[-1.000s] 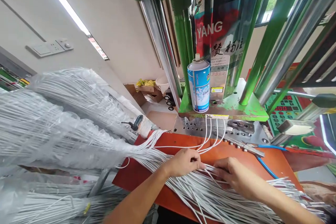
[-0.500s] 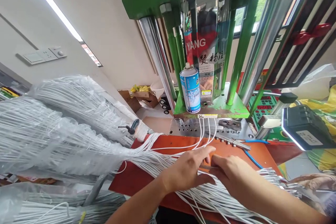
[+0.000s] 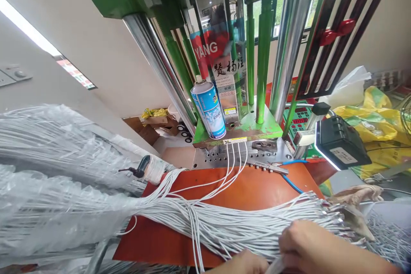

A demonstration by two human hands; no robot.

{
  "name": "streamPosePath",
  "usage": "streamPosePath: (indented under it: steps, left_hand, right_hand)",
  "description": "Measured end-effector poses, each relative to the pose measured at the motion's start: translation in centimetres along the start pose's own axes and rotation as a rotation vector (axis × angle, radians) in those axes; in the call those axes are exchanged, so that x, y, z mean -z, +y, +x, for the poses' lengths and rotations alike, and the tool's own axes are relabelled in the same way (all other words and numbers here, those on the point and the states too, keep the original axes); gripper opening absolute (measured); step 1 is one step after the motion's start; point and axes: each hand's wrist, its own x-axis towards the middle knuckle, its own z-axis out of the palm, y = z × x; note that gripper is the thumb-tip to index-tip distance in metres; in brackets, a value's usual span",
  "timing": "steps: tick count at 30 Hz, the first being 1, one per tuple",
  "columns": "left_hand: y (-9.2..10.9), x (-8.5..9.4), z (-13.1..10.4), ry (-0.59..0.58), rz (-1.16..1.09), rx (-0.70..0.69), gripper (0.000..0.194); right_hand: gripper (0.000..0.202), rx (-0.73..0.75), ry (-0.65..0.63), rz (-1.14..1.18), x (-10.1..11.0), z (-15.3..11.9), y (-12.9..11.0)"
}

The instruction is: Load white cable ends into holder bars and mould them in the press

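Note:
At the bottom edge, my left hand [image 3: 245, 263] is partly cut off by the frame, its fingers bent in towards the right hand. Close beside it, my right hand [image 3: 303, 242] is closed, with a pale piece between the two hands that I cannot make out. Behind them a thick bundle of white cables [image 3: 224, 218] lies across the orange-brown board [image 3: 266, 184]. Several white cables run from it under the green press plate [image 3: 263, 130]. On that plate stands a blue and white spray can [image 3: 210, 111].
A slotted metal bar [image 3: 269, 167] and blue-handled pliers [image 3: 290, 184] lie by the perforated steel bed [image 3: 205, 158]. Plastic-wrapped cable bundles [image 3: 61, 205] fill the left. A black lamp [image 3: 342, 141] juts in at the right, before yellow sacks [image 3: 375, 115].
Both hands have moved down towards me, from above the cable bundle to the bottom edge. The view has shifted, and the cables and board now show more fully.

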Motion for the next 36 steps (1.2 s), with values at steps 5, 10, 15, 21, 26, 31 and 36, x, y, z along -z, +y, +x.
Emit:
streamPosePath:
  steps: [5, 10, 15, 21, 26, 31, 36]
  left_hand:
    - [3.4, 0.8, 0.9, -0.005, -0.133, 0.083, 0.057]
    - [5.3, 0.9, 3.9, -0.032, -0.361, 0.058, 0.058]
    - [6.9, 3.5, 6.4, 0.196, -0.415, -0.044, 0.057]
    - [6.5, 6.6, 7.9, 0.37, -0.392, -0.015, 0.057]
    - [5.7, 6.1, 8.9, 0.369, -0.305, -0.007, 0.054]
    - [5.8, 5.4, 9.2, 0.402, -0.198, 0.033, 0.045]
    - [6.1, 5.2, 9.7, 0.413, -0.184, 0.061, 0.044]
  right_hand:
    - [0.026, -0.08, -0.058, 0.259, 4.7, 1.4, 1.9]
    - [0.05, -0.026, 0.324, 0.453, 6.1, 3.7, 2.2]
    - [0.045, 0.008, 0.582, 0.252, 4.5, 6.1, 5.4]
    - [0.037, -0.091, 0.754, -0.251, 4.1, 7.1, 11.0]
    - [0.029, -0.068, 0.723, -0.118, 1.7, 6.0, 8.6]
    - [0.029, -0.077, 0.679, 0.029, -0.5, 5.8, 7.4]
    - [0.031, -0.058, 0.641, 0.068, -0.8, 6.1, 7.7]
